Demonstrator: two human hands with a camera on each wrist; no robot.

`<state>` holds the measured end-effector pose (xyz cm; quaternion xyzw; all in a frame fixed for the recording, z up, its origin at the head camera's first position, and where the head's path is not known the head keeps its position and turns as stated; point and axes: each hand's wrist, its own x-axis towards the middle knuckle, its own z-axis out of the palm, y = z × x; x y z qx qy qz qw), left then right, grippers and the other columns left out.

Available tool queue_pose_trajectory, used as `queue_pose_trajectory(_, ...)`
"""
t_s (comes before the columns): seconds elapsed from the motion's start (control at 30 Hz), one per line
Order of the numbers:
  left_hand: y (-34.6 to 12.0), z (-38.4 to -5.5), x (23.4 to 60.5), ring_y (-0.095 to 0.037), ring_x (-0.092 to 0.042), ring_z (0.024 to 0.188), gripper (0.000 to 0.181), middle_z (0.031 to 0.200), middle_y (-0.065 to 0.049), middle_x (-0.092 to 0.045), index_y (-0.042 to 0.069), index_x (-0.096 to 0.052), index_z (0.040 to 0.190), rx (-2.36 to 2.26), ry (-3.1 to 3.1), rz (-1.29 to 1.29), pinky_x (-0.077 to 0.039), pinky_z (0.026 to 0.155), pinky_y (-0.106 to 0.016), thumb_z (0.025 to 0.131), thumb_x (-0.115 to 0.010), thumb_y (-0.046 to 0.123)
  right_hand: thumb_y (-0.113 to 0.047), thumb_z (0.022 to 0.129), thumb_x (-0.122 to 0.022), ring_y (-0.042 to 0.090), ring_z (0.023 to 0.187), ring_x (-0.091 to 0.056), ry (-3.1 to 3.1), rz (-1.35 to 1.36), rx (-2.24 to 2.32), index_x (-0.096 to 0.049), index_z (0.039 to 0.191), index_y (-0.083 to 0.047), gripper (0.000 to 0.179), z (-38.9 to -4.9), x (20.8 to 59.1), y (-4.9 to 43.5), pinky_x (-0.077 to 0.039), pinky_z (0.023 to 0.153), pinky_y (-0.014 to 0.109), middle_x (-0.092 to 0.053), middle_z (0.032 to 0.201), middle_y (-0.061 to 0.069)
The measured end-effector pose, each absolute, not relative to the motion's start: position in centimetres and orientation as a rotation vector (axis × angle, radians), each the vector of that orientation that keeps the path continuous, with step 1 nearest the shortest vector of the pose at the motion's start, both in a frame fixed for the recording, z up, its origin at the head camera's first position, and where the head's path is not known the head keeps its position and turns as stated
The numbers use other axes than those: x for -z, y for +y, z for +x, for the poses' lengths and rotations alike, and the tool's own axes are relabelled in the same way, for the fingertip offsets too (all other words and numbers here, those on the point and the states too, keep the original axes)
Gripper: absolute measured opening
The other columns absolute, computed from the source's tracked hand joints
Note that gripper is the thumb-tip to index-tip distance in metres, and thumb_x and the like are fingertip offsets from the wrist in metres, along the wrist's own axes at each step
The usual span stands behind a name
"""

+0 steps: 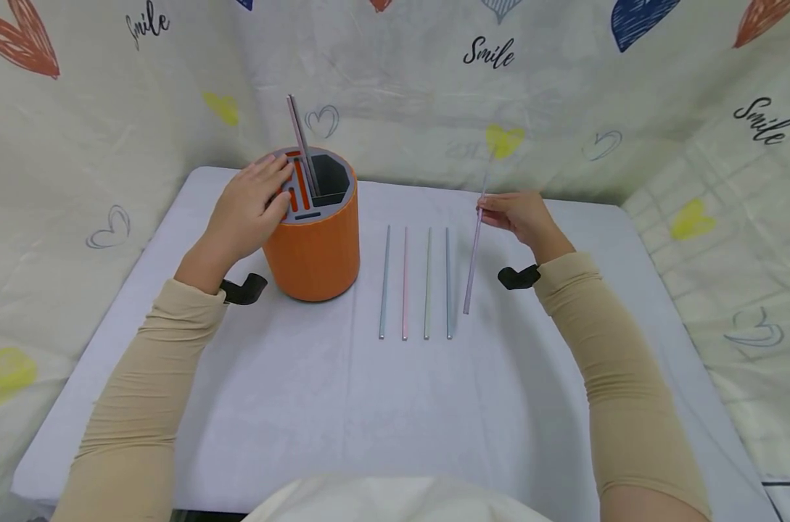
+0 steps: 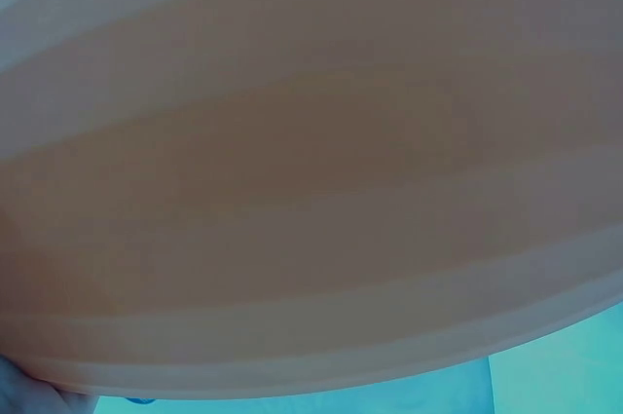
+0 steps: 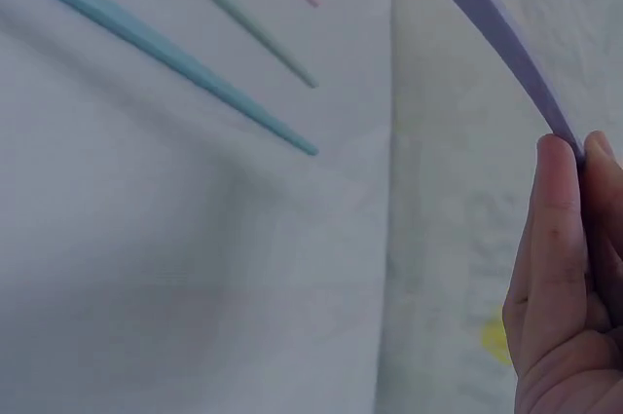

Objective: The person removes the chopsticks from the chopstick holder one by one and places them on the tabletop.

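Note:
My right hand [image 1: 517, 217] pinches a purple chopstick [image 1: 472, 270] between thumb and fingertips. In the right wrist view the purple chopstick [image 3: 492, 29] slants up from the fingertips. Below it in the head view, its thicker end points toward me. My left hand [image 1: 246, 206] rests on the grey top of an orange cylindrical utensil holder [image 1: 313, 262], fingers spread over the slots. Two thin sticks [image 1: 301, 141] stand in the holder's large dark opening. The holder's wall [image 2: 321, 161], blurred, fills most of the left wrist view.
Several pastel chopsticks lie in a row on the white table [image 1: 368, 420]: a blue one [image 1: 384, 283], a pink one [image 1: 405, 283], a green one [image 1: 428, 283] and another blue one [image 1: 449, 283]. A patterned curtain [image 1: 408, 109] surrounds the table's back and sides.

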<state>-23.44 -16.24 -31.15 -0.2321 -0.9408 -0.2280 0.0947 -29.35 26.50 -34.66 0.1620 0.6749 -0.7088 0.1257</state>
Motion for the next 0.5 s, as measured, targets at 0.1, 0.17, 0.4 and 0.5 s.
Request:
queue_pose_trajectory(0.1,-16.3,-23.5,31.2,-0.025,-0.02,0.142,0.05,0.149,-0.013,-0.032,0.001,-0.036,0.141,0.673,-2.788,-0.685,-0.011,0.119,-0.036,0.098,-0.03,0.025,-0.004,0.081,-0.068,0.014,0.071,-0.069,1.988,0.472,2.001,-0.073,0.088,-0.003,0.009,-29.2,36.4,26.5,-0.058,0.07,0.024,-0.071,0.077,0.004)
queue_pose_trajectory(0.17,-16.3,-23.5,31.2,-0.025,-0.021,0.142,0.05,0.149,-0.013,-0.032,0.001,-0.036,0.141,0.676,-2.781,-0.688,-0.011,0.119,-0.036,0.098,-0.031,0.025,-0.003,0.081,-0.067,0.014,0.071,-0.07,1.989,0.488,1.985,-0.073,0.085,-0.004,0.007,-29.2,37.3,26.4,-0.058,0.069,0.025,-0.072,0.076,0.004)
queue_pose_trajectory(0.4,-16.2,-23.6,31.1,-0.026,-0.02,0.142,0.05,0.149,-0.014,-0.032,0.0,-0.036,0.141,0.685,-2.782,-0.7,-0.01,0.119,-0.036,0.098,-0.031,0.024,-0.003,0.082,-0.067,0.013,0.069,-0.069,2.026,0.527,1.87,-0.071,0.093,-0.002,0.012,-29.3,39.8,26.5,-0.058,0.067,0.025,-0.071,0.075,0.003)
queue_pose_trajectory(0.5,-16.2,-23.6,31.3,-0.026,-0.019,0.142,0.05,0.15,-0.013,-0.031,0.001,-0.035,0.142,0.678,-2.793,-0.694,-0.01,0.119,-0.036,0.098,-0.031,0.025,-0.004,0.081,-0.069,0.013,0.068,-0.069,2.033,0.57,1.832,-0.071,0.092,-0.003,0.011,-29.5,40.7,26.5,-0.058,0.068,0.024,-0.071,0.074,0.003)
